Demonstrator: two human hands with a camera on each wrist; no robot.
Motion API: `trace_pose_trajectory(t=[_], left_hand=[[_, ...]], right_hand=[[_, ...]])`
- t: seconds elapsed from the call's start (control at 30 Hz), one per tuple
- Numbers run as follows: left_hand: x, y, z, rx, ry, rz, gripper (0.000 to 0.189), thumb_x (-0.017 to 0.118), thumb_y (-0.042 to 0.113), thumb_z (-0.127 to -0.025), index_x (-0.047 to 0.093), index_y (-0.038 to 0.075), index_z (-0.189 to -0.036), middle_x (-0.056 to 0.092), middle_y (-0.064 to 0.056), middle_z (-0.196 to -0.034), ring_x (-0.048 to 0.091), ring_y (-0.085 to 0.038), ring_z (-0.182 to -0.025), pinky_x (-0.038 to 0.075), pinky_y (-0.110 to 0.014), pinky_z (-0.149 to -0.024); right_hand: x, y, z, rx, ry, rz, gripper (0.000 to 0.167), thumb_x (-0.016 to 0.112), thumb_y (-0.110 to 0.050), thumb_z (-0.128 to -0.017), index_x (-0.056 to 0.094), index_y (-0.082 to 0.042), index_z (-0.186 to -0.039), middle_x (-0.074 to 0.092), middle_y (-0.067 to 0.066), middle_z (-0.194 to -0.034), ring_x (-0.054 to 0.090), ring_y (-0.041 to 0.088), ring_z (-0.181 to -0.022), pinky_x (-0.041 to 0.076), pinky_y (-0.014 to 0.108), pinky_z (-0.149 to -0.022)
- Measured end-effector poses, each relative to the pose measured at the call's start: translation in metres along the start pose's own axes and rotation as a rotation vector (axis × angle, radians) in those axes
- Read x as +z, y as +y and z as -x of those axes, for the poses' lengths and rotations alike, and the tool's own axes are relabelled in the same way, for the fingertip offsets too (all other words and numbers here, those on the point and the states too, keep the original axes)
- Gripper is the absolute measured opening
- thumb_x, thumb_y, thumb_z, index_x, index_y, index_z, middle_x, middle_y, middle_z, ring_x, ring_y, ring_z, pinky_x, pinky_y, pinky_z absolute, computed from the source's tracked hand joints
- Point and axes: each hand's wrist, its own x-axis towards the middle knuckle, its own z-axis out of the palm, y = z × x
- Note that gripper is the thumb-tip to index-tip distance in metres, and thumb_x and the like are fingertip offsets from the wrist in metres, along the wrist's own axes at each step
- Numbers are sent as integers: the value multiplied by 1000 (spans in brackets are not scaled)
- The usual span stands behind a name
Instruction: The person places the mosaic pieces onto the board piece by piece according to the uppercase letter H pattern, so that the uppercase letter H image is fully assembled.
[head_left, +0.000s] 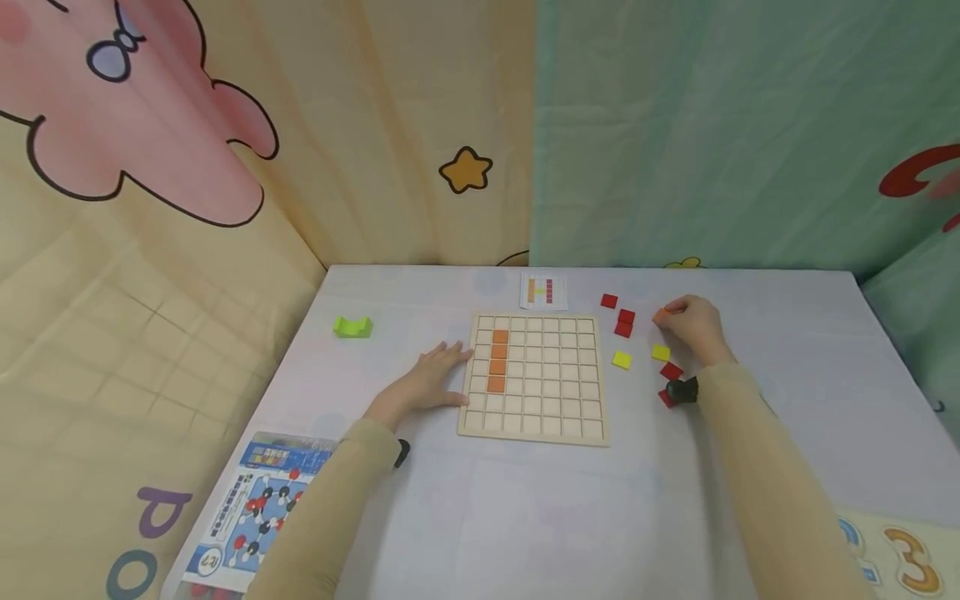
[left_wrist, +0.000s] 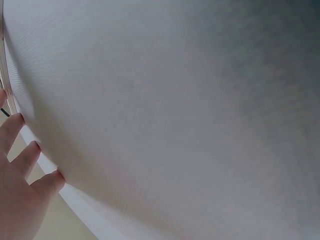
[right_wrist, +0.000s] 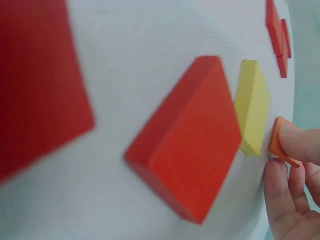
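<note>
A wooden grid board (head_left: pixel 553 383) lies on the table, with several orange square tiles (head_left: pixel 497 367) in a column near its left side. My left hand (head_left: pixel 423 379) rests with fingers spread, fingertips and thumb at the board's left edge. To the right of the board, my right hand (head_left: pixel 693 323) pinches an orange tile (right_wrist: pixel 280 137) between thumb and fingers. Close by that hand lie a yellow tile (right_wrist: pixel 254 107) and a red tile (right_wrist: pixel 197 145). Another yellow tile (head_left: pixel 622 360) lies nearer the board.
Behind the board sits a white card (head_left: pixel 543 292) with a printed coloured pattern. Several red tiles (head_left: pixel 626 317) lie right of the board. A green U-shaped piece (head_left: pixel 352 327) stands at the left, and a blue-and-white package (head_left: pixel 258 508) lies at the front left.
</note>
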Motion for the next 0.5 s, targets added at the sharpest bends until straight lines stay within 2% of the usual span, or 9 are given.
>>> trace_pose_trajectory(t=[0.13,0.27,0.4,0.5], left_hand=[[0,0,-1,3,-3,-5,90,75,40,-85,26,19,-157,11,-7,-166,0,-30,-155,4,-54,-124],[-1,0,-1,8,-8,-3,90,75,40,-85,26,19,-157,11,-8,-166,0,-31,-154,4,-54,-124],[-2,-1,0,26,-6,-3,90,75,38,-85,26,16,-157,12,-10,-166,1,-33,-154,5,-56,-124],[-2,-2,0,37,-2,-10,90,75,39,-85,26,15,-157,12,-12,-166,1,-35,-154,5,-58,-123]], right_hand=[[-1,-2,5,-3,-16,-31,36,59,-20,-98,54,5,-123,52,24,-124,46,37,-111,47,46,-100],[4,-13,15,-6,-70,-58,43,64,-26,-96,54,2,-127,56,22,-122,52,34,-108,50,40,-97],[22,-32,31,-29,-158,-104,48,66,-29,-94,52,-1,-131,61,20,-122,57,30,-105,51,35,-95],[42,-46,48,-98,-219,-123,45,68,-28,-93,58,-2,-128,66,19,-118,61,27,-100,52,30,-89]])
